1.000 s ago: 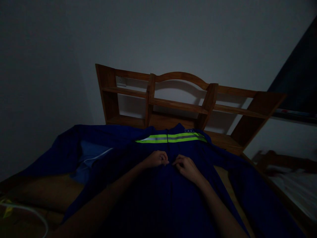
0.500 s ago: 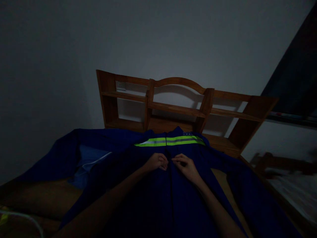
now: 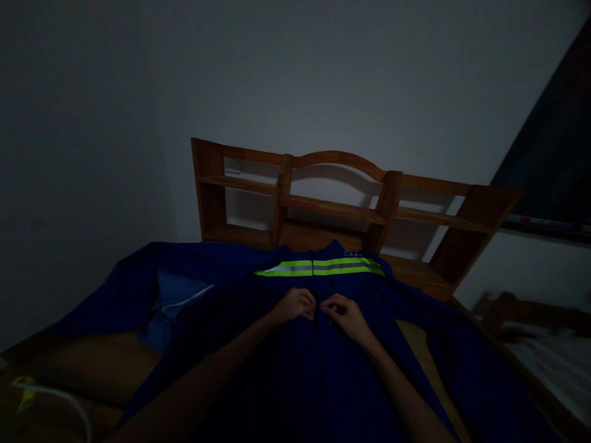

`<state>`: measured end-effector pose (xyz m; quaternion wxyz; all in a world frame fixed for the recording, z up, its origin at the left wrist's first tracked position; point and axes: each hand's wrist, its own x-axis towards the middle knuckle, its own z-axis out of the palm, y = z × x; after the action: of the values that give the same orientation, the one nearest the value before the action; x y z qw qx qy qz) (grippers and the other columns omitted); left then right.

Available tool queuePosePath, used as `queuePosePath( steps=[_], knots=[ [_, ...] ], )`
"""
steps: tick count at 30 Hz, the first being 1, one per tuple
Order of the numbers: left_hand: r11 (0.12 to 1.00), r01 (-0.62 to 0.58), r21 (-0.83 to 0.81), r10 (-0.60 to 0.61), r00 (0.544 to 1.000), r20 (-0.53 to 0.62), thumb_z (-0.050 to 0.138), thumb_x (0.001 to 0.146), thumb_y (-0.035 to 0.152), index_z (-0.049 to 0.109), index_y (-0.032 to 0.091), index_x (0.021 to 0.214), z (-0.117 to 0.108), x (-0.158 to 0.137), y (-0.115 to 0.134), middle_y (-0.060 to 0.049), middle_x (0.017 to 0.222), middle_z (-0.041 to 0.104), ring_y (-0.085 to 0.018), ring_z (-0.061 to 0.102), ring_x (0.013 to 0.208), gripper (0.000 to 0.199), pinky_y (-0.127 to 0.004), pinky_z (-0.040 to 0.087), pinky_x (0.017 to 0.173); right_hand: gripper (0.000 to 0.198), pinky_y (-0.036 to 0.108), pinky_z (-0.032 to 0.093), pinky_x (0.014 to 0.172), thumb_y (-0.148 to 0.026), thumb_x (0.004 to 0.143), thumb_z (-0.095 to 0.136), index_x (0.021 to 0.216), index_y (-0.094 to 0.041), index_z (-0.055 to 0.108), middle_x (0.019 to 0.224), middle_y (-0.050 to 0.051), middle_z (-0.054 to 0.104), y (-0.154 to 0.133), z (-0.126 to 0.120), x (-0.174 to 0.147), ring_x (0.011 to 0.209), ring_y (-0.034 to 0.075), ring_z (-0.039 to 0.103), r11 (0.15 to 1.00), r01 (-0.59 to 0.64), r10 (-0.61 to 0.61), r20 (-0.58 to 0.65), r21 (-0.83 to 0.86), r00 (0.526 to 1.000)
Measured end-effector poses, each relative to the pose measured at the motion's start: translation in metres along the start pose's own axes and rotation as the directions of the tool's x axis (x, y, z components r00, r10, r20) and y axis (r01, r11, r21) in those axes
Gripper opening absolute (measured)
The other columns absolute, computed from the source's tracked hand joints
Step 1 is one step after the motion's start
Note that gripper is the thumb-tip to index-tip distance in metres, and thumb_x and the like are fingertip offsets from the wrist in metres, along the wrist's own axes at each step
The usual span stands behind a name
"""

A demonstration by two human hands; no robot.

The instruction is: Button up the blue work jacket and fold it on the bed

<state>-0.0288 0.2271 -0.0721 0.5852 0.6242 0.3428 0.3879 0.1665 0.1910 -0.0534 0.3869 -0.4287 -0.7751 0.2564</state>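
A dark blue work jacket [image 3: 277,363] with a yellow-green reflective band across the chest lies spread out, collar away from me and sleeves out to both sides. My left hand [image 3: 297,305] is closed at the front seam, just below the band. Facing it across the seam, my right hand [image 3: 344,312] pinches with thumb and forefinger at the jacket's front edge. The fingertips of both hands are close together. What exactly they grip is too dark and small to make out, though they are at the jacket's front opening.
Behind the jacket a wooden shelf unit [image 3: 337,208] stands against the grey wall [image 3: 286,74]. Lighter blue cloth [image 3: 178,295] with a white edge lies by the left sleeve. A pale cord [image 3: 60,392] curves at the lower left. A dark board [image 3: 554,154] hangs at the right.
The view has shifted slightly, so the shelf and jacket appear a little lower and further right. Both hands stay at the front seam, their fingers changing only slightly.
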Motion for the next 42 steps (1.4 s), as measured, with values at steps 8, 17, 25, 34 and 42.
queuePosePath(
  steps=[8, 17, 25, 34, 42],
  knots=[
    [0.935, -0.199, 0.293, 0.256, 0.951, -0.172, 0.057, 0.076, 0.026, 0.058, 0.016, 0.083, 0.017, -0.009, 0.007, -0.002, 0.069, 0.064, -0.015, 0.064, 0.065, 0.013, -0.026, 0.052, 0.063, 0.022, 0.020, 0.042, 0.053, -0.038, 0.079, 0.060, 0.083, -0.018, 0.068, 0.080, 0.002, 0.064, 0.005, 0.000, 0.001, 0.055, 0.009, 0.057, 0.994, -0.003, 0.009, -0.055, 0.113, 0.998],
    [0.977, -0.180, 0.113, 0.197, 0.968, -0.154, 0.064, 0.072, 0.031, 0.057, 0.013, 0.083, 0.017, -0.014, 0.004, -0.003, 0.073, 0.064, -0.016, 0.065, 0.072, 0.022, -0.029, 0.053, 0.068, 0.021, 0.021, 0.043, 0.055, -0.037, 0.080, 0.059, 0.085, -0.019, 0.070, 0.082, 0.003, 0.064, -0.002, 0.003, -0.003, 0.057, 0.009, 0.056, 0.994, 0.052, -0.039, -0.137, 0.091, 0.990],
    [0.968, -0.205, 0.143, 0.225, 0.965, -0.136, 0.064, 0.072, 0.026, 0.058, 0.013, 0.085, 0.015, -0.016, 0.009, -0.003, 0.076, 0.066, -0.015, 0.064, 0.073, 0.019, -0.027, 0.051, 0.071, 0.021, 0.022, 0.044, 0.059, -0.037, 0.082, 0.057, 0.087, -0.020, 0.069, 0.084, 0.003, 0.064, -0.014, 0.001, -0.005, 0.060, 0.010, 0.056, 0.997, 0.059, -0.052, -0.152, 0.043, 0.987],
    [0.976, -0.176, 0.125, 0.194, 0.969, -0.151, 0.064, 0.070, 0.022, 0.059, 0.013, 0.083, 0.014, -0.015, 0.005, -0.003, 0.073, 0.064, -0.016, 0.065, 0.071, 0.017, -0.029, 0.052, 0.069, 0.020, 0.023, 0.044, 0.059, -0.036, 0.082, 0.057, 0.087, -0.020, 0.070, 0.088, 0.003, 0.064, -0.013, -0.001, -0.004, 0.066, 0.012, 0.058, 0.996, 0.060, -0.049, -0.156, 0.062, 0.987],
    [0.968, -0.211, 0.138, 0.229, 0.965, -0.128, 0.061, 0.075, 0.025, 0.059, 0.012, 0.083, 0.017, -0.018, 0.006, -0.005, 0.074, 0.065, -0.017, 0.066, 0.070, 0.015, -0.029, 0.054, 0.068, 0.021, 0.023, 0.043, 0.058, -0.037, 0.081, 0.058, 0.085, -0.019, 0.068, 0.086, 0.003, 0.063, -0.009, 0.001, -0.002, 0.061, 0.010, 0.057, 0.998, 0.034, -0.027, -0.135, 0.056, 0.990]
  ],
)
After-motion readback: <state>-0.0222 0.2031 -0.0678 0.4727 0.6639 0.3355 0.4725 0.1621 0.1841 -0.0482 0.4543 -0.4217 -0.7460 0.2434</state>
